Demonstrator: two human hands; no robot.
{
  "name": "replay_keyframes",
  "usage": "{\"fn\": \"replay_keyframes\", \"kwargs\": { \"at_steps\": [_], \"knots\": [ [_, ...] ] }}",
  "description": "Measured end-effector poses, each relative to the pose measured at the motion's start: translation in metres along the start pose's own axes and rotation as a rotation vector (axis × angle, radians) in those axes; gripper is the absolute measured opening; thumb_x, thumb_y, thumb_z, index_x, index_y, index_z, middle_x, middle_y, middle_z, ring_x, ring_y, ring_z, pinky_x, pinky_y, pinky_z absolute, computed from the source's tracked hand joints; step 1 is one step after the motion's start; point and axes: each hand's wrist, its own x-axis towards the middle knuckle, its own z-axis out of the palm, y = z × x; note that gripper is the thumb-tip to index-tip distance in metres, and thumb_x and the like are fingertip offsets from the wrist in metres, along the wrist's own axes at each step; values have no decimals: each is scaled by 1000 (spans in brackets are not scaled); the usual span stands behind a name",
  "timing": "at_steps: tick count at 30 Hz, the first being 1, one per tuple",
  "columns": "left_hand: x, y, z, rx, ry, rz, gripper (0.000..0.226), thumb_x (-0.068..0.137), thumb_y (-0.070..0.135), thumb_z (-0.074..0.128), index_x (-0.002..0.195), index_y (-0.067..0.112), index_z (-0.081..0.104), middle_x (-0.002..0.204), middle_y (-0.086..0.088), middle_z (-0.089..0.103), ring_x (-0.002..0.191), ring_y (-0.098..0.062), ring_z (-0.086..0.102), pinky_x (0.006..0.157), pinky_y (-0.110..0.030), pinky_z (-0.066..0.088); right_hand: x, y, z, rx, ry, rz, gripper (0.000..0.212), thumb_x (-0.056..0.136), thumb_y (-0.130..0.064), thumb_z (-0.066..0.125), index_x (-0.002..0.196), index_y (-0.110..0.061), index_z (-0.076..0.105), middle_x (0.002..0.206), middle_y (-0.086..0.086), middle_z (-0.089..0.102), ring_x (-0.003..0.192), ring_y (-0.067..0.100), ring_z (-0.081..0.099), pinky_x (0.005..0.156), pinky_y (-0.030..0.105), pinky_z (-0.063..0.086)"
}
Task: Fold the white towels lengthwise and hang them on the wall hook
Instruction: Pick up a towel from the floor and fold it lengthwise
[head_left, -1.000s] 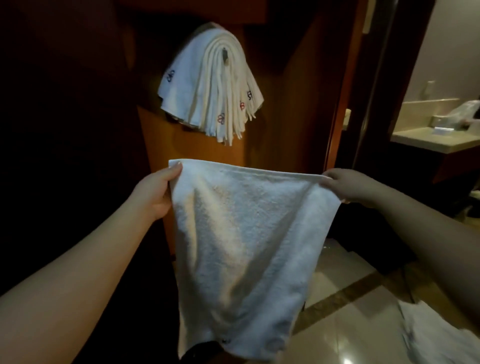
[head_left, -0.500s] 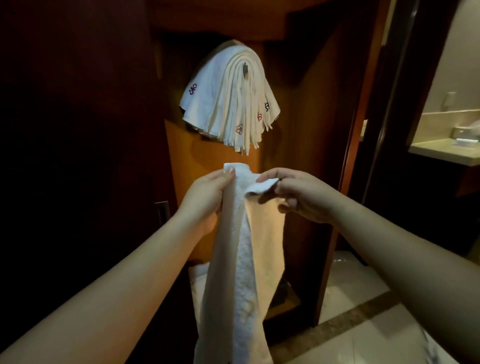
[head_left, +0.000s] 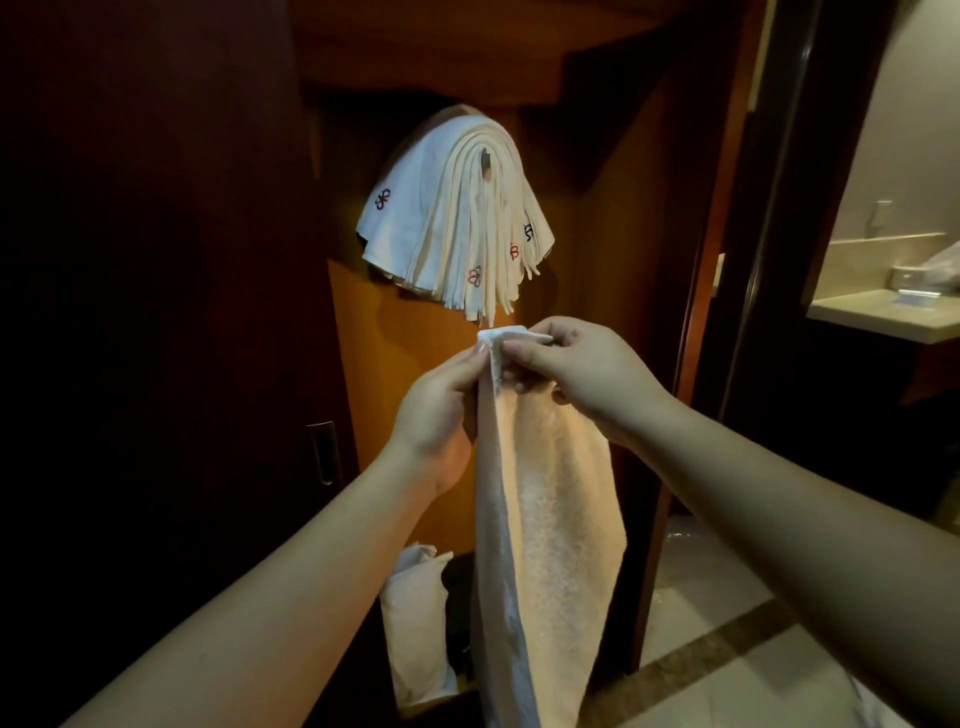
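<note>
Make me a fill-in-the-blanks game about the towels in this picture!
1. The towel is held at its ____ edge by both hands.
2. The stack of towels hangs from a ____ on the wall.
3. The left hand and right hand are ____ together.

Missing words: top; hook; close

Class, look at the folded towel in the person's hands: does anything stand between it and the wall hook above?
Nothing stands in between. The towel hangs directly below the hook, which already carries a thick stack of towels.
</note>
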Motion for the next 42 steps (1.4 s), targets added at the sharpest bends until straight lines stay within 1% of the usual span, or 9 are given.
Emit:
{"fn": "replay_keyframes", "kwargs": {
  "at_steps": [6,11,19,24,28,31,34,38,42],
  "knots": [
    [1,-2,5,91,-31,43,32,100,40,55,117,22,74,105,-1,75,99,-15,71,74,-21,56,0,-10,-5,-29,-20,25,20,91,-32,72,95,-12,70,73,-4,76,62,4,71,45,8,41],
    [9,1,-1,86,67,26,26,98,32,58,106,16,77,92,-9,76,84,-23,74,71,-29,59,12,-12,-22,-204,-308,135,22,96,-28,62,112,-13,63,87,-3,78,74,10,74,52,22,40],
    [16,16,-38,325,91,17,26,92,48,57,99,33,77,101,3,76,92,-10,72,74,-24,53,22,31,-80,-883,-670,470,27,92,-48,66,109,-27,66,90,-9,77,78,4,72,65,23,46],
    [16,17,-58,418,68,61,25,97,44,55,103,33,76,105,1,76,97,-16,73,70,-19,56,26,27,-93,-1080,-420,168,42,90,-60,60,109,-24,69,89,-16,61,77,2,57,65,21,43],
    [17,20,-69,421,96,110,30,97,52,55,109,33,74,110,1,75,100,-16,72,73,-21,57,18,36,-83,-706,-135,-30,26,86,-52,68,84,-27,67,76,-6,65,65,8,58,56,22,43],
    [18,15,-71,393,89,113,33,95,55,56,112,33,73,113,1,74,104,-16,71,78,-25,58,14,56,-75,-418,54,-130,13,88,-38,73,96,-42,64,93,-18,70,82,-5,65,70,20,54],
    [18,10,-70,322,84,100,32,94,52,56,114,33,72,115,0,73,107,-18,70,79,-27,58,14,72,-68,-48,116,-66,44,83,-36,75,119,-51,54,107,-15,71,98,2,70,85,20,57],
    [18,2,-67,295,94,93,29,95,48,57,112,31,73,115,-1,74,106,-20,71,77,-28,58,11,84,-60,130,121,-2,28,85,-55,70,101,-32,74,104,3,75,100,30,72,85,40,61],
    [18,-6,-62,289,123,143,29,100,42,54,115,24,71,112,-5,74,101,-25,73,73,-30,59,2,85,-50,63,272,-47,31,90,-69,54,101,-44,69,98,-10,74,87,8,71,74,36,56]
  ]
}}
